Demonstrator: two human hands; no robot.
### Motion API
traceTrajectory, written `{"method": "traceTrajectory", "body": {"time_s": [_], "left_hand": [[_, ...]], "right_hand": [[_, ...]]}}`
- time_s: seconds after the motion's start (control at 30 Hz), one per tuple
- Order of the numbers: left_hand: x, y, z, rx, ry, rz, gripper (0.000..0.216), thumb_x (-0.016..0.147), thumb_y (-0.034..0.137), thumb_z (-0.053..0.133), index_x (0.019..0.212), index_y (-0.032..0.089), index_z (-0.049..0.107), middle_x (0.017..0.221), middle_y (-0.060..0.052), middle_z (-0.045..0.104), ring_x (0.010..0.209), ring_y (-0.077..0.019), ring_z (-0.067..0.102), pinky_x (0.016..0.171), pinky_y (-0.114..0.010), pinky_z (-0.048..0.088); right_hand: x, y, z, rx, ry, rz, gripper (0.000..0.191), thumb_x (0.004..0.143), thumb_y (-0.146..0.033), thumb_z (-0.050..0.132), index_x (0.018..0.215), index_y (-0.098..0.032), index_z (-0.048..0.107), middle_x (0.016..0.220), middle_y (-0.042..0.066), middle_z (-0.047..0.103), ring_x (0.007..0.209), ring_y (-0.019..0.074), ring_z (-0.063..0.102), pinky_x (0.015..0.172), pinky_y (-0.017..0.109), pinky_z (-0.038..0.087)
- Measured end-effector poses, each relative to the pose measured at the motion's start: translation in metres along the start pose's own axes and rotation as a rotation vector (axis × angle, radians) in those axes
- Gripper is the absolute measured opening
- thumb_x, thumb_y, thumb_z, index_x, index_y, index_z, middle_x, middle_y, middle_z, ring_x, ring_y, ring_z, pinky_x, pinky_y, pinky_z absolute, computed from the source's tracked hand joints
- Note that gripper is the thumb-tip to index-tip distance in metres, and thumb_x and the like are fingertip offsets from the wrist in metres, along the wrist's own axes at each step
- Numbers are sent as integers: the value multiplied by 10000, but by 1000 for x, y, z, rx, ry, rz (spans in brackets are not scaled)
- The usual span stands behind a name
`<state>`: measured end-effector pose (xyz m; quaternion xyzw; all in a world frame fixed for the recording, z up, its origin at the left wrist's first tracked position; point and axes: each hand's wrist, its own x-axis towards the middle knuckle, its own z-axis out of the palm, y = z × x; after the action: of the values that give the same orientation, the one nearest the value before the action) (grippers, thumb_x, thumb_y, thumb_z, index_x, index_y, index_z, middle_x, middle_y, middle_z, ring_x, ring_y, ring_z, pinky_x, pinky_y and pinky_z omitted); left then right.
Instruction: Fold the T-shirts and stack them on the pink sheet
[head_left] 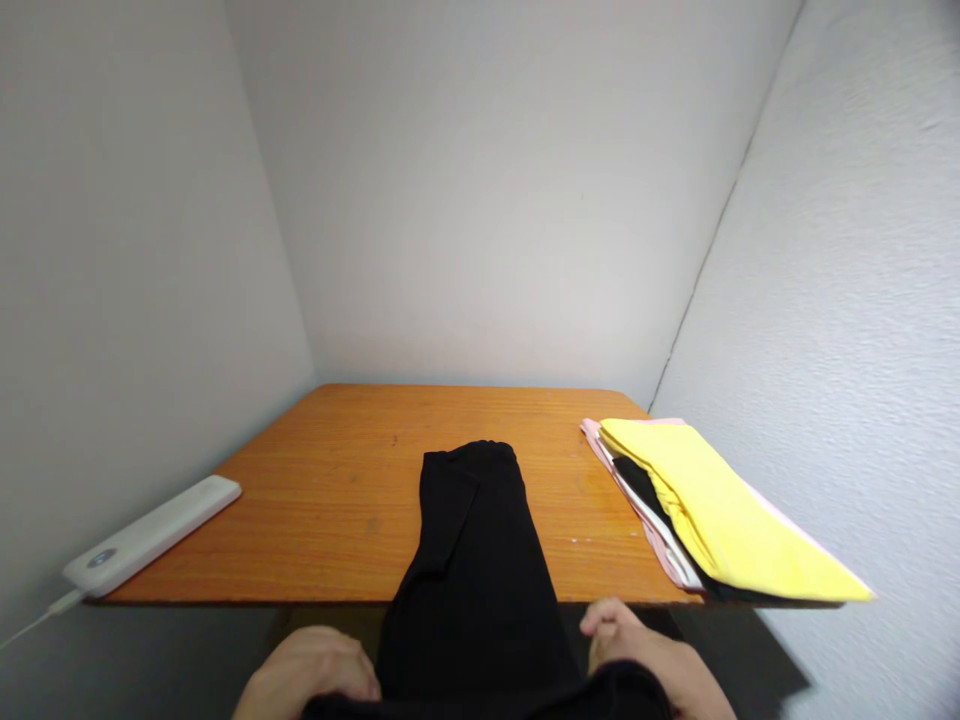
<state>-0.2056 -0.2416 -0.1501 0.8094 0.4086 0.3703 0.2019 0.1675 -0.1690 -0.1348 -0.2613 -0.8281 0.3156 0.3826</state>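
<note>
A long black garment (491, 560) lies lengthwise down the middle of the table, its far end slightly gathered. On its upper left a narrow flap, like a sleeve, is folded over the top. The near part hangs past the front edge towards me. My left hand (311, 668) is closed on the garment's near left corner, fingertips partly hidden. At the near right corner, my right hand (649, 655) has curled fingers around the cloth, which bunches beside it. The black cloth stretches between both hands along the bottom of the view.
On the right of the wooden table (322, 510) lies a stack of folded clothes, a yellow garment (720, 510) on top of black, white and pink ones. A white power strip-like device (157, 535) with a cable sits at the left edge. Walls enclose the back and sides.
</note>
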Motion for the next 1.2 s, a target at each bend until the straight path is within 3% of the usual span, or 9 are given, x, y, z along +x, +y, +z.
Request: {"method": "traceTrajectory", "body": {"time_s": [0.13,0.2,0.33,0.47,0.6,0.77,0.97,1.07,1.2], "left_hand": [[57,19,-11,57,387,-202,302,890,478,533,793,250,705,663,-20,673,640,-192,640,621,-305,537],[97,8,-16,13,462,-307,355,880,509,530,797,201,689,709,-19,681,685,-198,645,622,-292,527],[169,-50,-23,19,390,-441,478,898,550,429,938,140,669,915,-72,725,851,-228,672,708,-301,530],[203,-113,-16,158,298,-550,432,876,490,452,808,134,687,770,-98,730,768,-255,690,657,-318,521],[203,-138,-8,355,274,-603,317,874,417,474,797,172,660,698,-85,716,703,-251,691,627,-320,510],[193,-114,-8,588,318,-471,376,929,332,403,1195,102,537,1136,-202,671,1103,-303,615,948,-447,448],[183,-76,25,622,78,-261,448,954,429,380,1272,180,574,1401,-138,543,1327,-293,460,1107,-475,332],[173,-71,44,640,-41,-305,578,955,505,347,1372,136,503,1500,-169,406,1417,-333,316,1133,-539,270],[161,-77,54,642,-103,-381,661,972,552,253,1456,125,396,1558,-160,273,1455,-322,212,1146,-548,236]], "right_hand": [[48,1,-11,-86,208,88,359,958,-510,441,846,-235,643,780,45,655,736,229,626,666,319,522],[87,14,-14,-148,263,125,406,967,-527,422,886,-201,651,819,49,672,778,228,626,691,301,501],[163,61,-9,-476,155,327,567,1013,-523,261,844,-146,649,806,83,682,756,215,631,663,267,455],[199,103,7,-729,34,503,500,1017,-451,335,877,-129,690,888,149,708,851,249,655,735,297,429],[202,115,16,-797,5,560,449,1003,-441,395,920,-120,698,955,194,704,921,284,657,812,353,413],[200,94,14,-938,113,486,412,1000,-420,406,1162,-86,587,1024,202,676,1028,324,609,957,474,329],[181,74,44,-882,-73,236,547,988,-443,392,1380,-68,461,1424,217,455,1337,320,384,1069,434,293],[167,79,62,-872,-166,257,708,962,-532,393,1463,-32,356,1546,211,247,1445,348,143,1142,476,177],[158,87,69,-877,-183,283,769,958,-597,328,1493,-46,304,1564,202,181,1452,362,85,1147,532,134]]}}
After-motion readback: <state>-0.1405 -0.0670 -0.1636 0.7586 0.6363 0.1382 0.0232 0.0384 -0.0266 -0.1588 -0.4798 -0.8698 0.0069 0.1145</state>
